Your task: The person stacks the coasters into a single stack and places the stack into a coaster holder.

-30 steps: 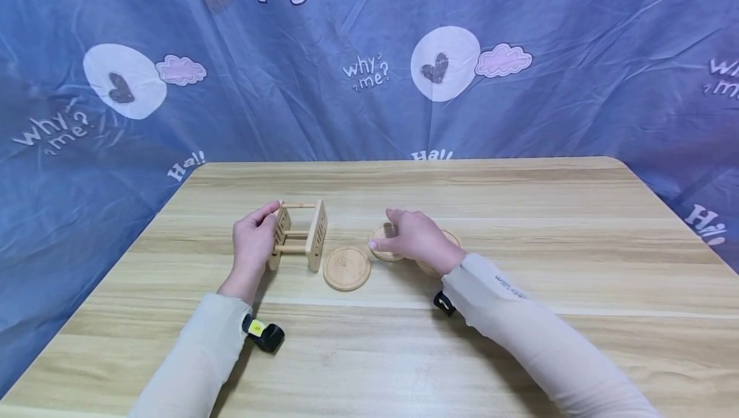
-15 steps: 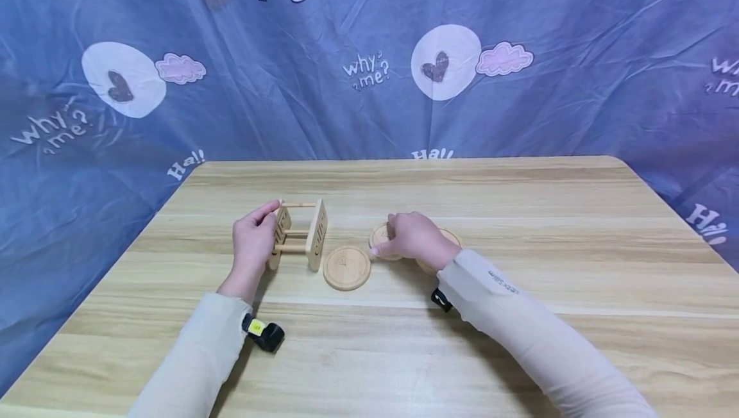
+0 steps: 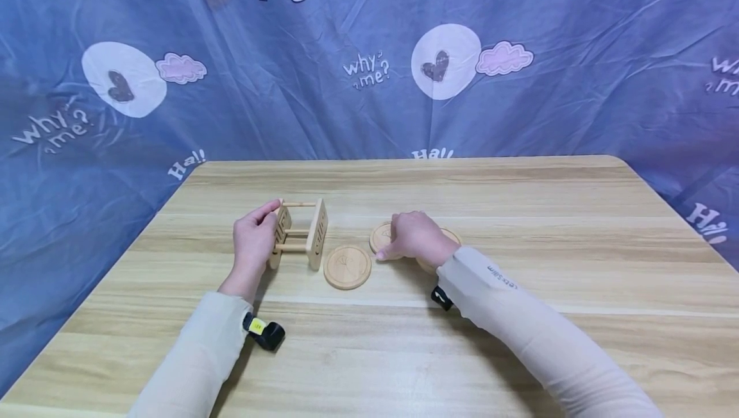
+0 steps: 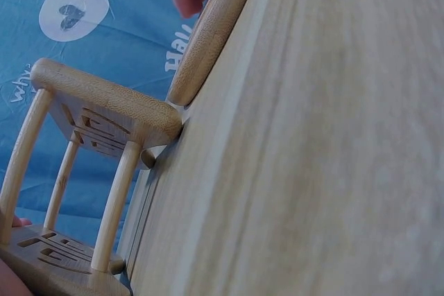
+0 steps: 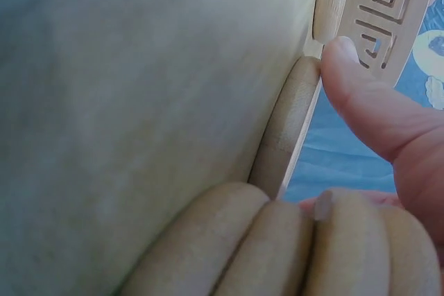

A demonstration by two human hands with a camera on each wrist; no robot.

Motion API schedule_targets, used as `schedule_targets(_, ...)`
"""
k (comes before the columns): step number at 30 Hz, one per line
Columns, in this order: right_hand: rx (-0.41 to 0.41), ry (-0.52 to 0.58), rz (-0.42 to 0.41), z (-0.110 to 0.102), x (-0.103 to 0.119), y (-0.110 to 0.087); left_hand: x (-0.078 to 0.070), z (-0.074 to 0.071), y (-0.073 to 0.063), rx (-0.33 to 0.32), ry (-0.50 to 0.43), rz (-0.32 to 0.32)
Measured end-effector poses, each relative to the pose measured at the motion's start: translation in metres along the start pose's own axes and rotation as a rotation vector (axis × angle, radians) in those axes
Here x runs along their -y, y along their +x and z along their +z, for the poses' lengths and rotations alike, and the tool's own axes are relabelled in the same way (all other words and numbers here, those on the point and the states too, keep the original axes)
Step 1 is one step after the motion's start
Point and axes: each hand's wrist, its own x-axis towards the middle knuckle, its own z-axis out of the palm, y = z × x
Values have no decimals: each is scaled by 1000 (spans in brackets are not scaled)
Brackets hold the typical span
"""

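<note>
Wearing pale sleeves (image 3: 190, 341) well behind the fingers, plus a black camera (image 3: 270, 336) at the left wrist. Showing a loose coaster (image 3: 348, 267), round, wooden and faintly engraved, flat on the tabletop (image 3: 369, 354) between the two sets of fingers. Holding the wooden rack (image 3: 317, 236) by its left panel with the left hand (image 3: 254, 242), grasping with thumb and fingers there. Standing it upright, extending to the right of those fingers, with slotted panels joined by dowels and the right panel just beside the loose coaster. Straddling a covered coaster (image 3: 379, 236) with the right hand (image 3: 420, 236), with thumb at the near rim and fingers at the far rim — cannot tell whether closed tight on it. Hiding most of a third coaster (image 3: 453, 236) under the same hand, to the right of the fingertips — cannot tell whether single or stacked. Facing, beyond all the fingers and past the tabletop's far edge, a blue curtain (image 3: 323, 117) printed with white ovals, dark hearts, pink clouds and "why me?".
</note>
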Motion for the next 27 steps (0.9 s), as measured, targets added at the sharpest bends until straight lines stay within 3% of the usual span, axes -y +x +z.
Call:
schedule_targets(20, 21, -34, -28, -3, -1, 3, -1, 0, 0, -12, -7, -6)
schedule_targets(27, -10, -27, -47, -2, -4, 5, -1, 1, 0, -10, 7, -8)
